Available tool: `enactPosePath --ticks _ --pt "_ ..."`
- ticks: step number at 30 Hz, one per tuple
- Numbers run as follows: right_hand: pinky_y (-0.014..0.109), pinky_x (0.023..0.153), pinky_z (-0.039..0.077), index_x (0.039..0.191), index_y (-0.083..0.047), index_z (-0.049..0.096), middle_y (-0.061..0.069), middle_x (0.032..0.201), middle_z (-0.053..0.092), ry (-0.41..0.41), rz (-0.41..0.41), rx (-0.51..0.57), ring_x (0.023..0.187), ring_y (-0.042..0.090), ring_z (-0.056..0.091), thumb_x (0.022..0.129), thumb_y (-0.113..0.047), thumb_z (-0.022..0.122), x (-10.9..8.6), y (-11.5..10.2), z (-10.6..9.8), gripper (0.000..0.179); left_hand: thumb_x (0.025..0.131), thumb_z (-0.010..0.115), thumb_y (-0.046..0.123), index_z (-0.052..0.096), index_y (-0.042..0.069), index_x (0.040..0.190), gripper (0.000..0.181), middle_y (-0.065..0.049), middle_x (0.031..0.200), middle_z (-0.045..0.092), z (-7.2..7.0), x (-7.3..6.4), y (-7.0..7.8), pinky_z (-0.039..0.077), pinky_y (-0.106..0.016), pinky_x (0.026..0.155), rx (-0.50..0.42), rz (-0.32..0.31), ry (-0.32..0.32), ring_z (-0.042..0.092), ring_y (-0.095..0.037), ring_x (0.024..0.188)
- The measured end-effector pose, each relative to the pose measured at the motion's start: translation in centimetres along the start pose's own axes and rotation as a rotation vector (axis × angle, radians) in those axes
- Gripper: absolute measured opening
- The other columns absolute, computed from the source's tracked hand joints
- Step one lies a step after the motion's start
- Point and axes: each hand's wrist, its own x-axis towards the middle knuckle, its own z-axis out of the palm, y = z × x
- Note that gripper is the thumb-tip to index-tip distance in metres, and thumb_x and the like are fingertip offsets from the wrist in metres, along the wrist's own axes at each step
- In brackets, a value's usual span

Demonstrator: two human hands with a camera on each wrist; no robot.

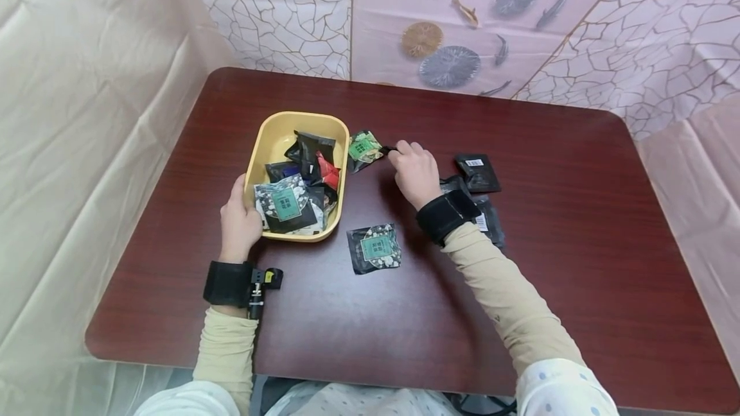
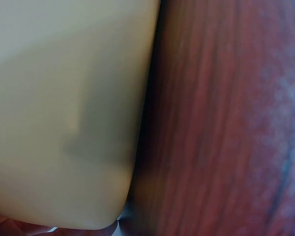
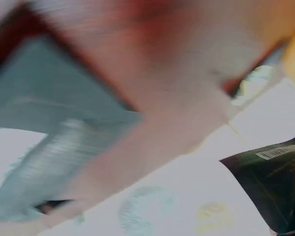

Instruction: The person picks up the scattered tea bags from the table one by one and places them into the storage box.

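Note:
A yellow plastic bin (image 1: 252, 169), filled with several foil sachets, sits left of centre on the table. My left hand (image 1: 239, 226) grips its near left side; in the left wrist view the bin's pale wall (image 2: 64, 123) fills much of the picture. Just beyond the bin's right rim, my right hand (image 1: 416, 172) pinches a corner of a black sachet with a green label (image 1: 364, 148). Its dark back with a barcode (image 3: 273, 182) shows in the right wrist view. Another sachet, with a teal label (image 1: 376, 248), lies flat between the two arms.
Right of my right wrist lie several black sachets (image 1: 478, 173), barcode stickers up, partly covered by the wrist band. Topmost in the bin is a teal-labelled sachet (image 1: 284, 203), with a red one (image 1: 328, 172) beside it. Patterned cloth (image 1: 289, 11) hangs behind the dark wooden table (image 1: 578, 242).

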Motion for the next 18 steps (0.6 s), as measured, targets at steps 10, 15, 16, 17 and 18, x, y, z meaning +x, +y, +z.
enactPosePath --ticks 10,15,16,17,18 --pt "0.032 0.058 0.044 0.08 -0.011 0.067 0.005 0.086 0.055 0.006 -0.36 0.039 0.075 0.023 0.051 0.08 -0.001 0.055 5.4 -7.3 -2.1 0.015 0.085 0.03 -0.006 0.033 0.007 0.14 0.057 -0.028 0.122 0.049 -0.4 0.2 0.2 0.038 -0.051 0.085 -0.001 0.0 0.006 0.048 -0.039 0.104" --pt "0.029 0.068 0.044 0.1 -0.021 0.067 0.002 0.103 0.055 -0.262 -0.513 -0.04 0.088 0.02 0.051 0.091 -0.011 0.046 7.0 -10.8 -2.0 0.025 0.086 0.03 -0.006 0.034 0.007 0.139 0.055 -0.027 0.122 0.049 -0.3 0.1 0.1 0.038 -0.051 0.086 -0.003 0.0 -0.007 0.048 -0.038 0.104" --pt "0.029 0.07 0.044 0.103 -0.023 0.067 0.001 0.107 0.054 -0.306 -0.526 -0.046 0.09 0.02 0.05 0.092 -0.013 0.045 7.2 -11.3 -1.9 0.026 0.086 0.03 -0.006 0.034 0.007 0.139 0.055 -0.027 0.122 0.05 -0.3 0.1 0.0 0.038 -0.051 0.085 -0.003 0.001 -0.007 0.048 -0.038 0.104" --pt "0.03 0.072 0.044 0.106 -0.025 0.067 0.001 0.111 0.054 -0.345 -0.532 -0.053 0.095 0.02 0.05 0.093 -0.014 0.044 7.4 -11.7 -1.8 0.028 0.086 0.03 -0.006 0.034 0.007 0.139 0.054 -0.027 0.122 0.049 -0.3 0.1 0.0 0.038 -0.051 0.085 -0.004 0.004 -0.009 0.048 -0.038 0.104" --pt "0.031 0.076 0.044 0.109 -0.027 0.066 0.002 0.118 0.053 -0.384 -0.53 -0.046 0.102 0.021 0.049 0.094 -0.014 0.044 7.5 -12.0 -1.7 0.03 0.086 0.03 -0.007 0.034 0.006 0.139 0.054 -0.027 0.122 0.049 -0.4 0.1 0.1 0.038 -0.051 0.085 -0.005 0.009 -0.009 0.048 -0.038 0.104"
